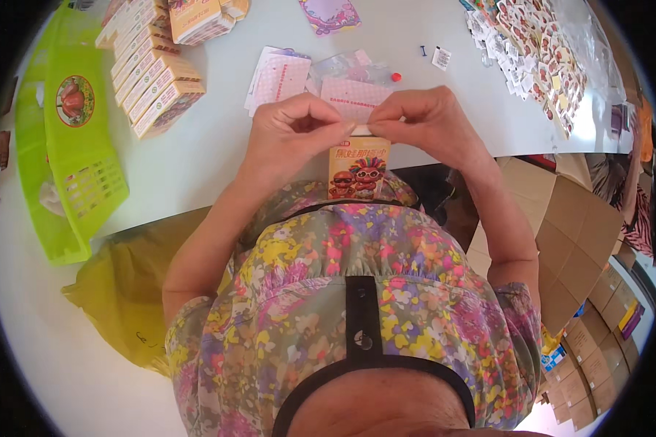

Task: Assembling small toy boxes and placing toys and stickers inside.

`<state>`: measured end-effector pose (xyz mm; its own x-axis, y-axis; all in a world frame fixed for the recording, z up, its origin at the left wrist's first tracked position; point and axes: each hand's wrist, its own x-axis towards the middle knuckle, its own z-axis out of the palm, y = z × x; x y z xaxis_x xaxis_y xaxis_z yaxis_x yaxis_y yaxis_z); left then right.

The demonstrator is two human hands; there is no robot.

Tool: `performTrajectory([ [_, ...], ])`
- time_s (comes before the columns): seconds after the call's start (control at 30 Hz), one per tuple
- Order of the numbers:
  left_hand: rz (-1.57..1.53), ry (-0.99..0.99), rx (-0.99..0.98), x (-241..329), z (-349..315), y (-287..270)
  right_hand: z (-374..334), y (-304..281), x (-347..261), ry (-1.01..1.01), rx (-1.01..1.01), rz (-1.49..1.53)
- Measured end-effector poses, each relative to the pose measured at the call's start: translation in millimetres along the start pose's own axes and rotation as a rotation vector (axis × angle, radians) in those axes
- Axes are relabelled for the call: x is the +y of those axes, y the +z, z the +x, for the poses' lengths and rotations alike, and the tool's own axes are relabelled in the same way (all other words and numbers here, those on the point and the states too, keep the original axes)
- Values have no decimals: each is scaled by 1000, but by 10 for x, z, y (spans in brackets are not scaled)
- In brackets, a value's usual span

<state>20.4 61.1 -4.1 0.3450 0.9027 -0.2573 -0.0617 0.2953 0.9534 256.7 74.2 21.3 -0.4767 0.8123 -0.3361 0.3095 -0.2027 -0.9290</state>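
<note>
A small orange cardboard box (358, 164) with cartoon figures on its front stands upright at the table's near edge, close to my body. My left hand (295, 131) pinches the left side of its white top flap. From the other side my right hand (424, 122) pinches the same flap, thumb and forefinger pressed together. The fingertips partly hide the box's top. Just beyond my hands lie pink checked cards (353, 96) and, further left, a fanned stack of similar cards (278, 79). A clear plastic bag (353, 67) lies behind them.
Rows of similar boxes (153, 80) stand at the far left beside a green plastic basket (73, 138). A pile of small stickers (536, 51) covers the far right. A red cap-like piece (396, 76) sits mid-table. Brown cartons (576, 233) stand right; a yellow bag (131, 291) hangs left.
</note>
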Motion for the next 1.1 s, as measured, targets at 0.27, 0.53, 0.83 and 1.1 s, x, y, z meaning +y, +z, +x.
performTrajectory([
  [0.27, 119, 281, -157, -151, -346, -102, -345, 409, 0, -224, 99, -101],
  [0.53, -251, 424, 423, -115, -789, -564, 505, 1049, -372, -324, 60, 152],
  [0.83, 882, 569, 802, -140, -723, -1018, 1559, 1560, -587, -1032, 375, -948],
  [1.1, 976, 591, 820, -199, -629, -1053, 1351, 239, -158, -654, 735, -826],
])
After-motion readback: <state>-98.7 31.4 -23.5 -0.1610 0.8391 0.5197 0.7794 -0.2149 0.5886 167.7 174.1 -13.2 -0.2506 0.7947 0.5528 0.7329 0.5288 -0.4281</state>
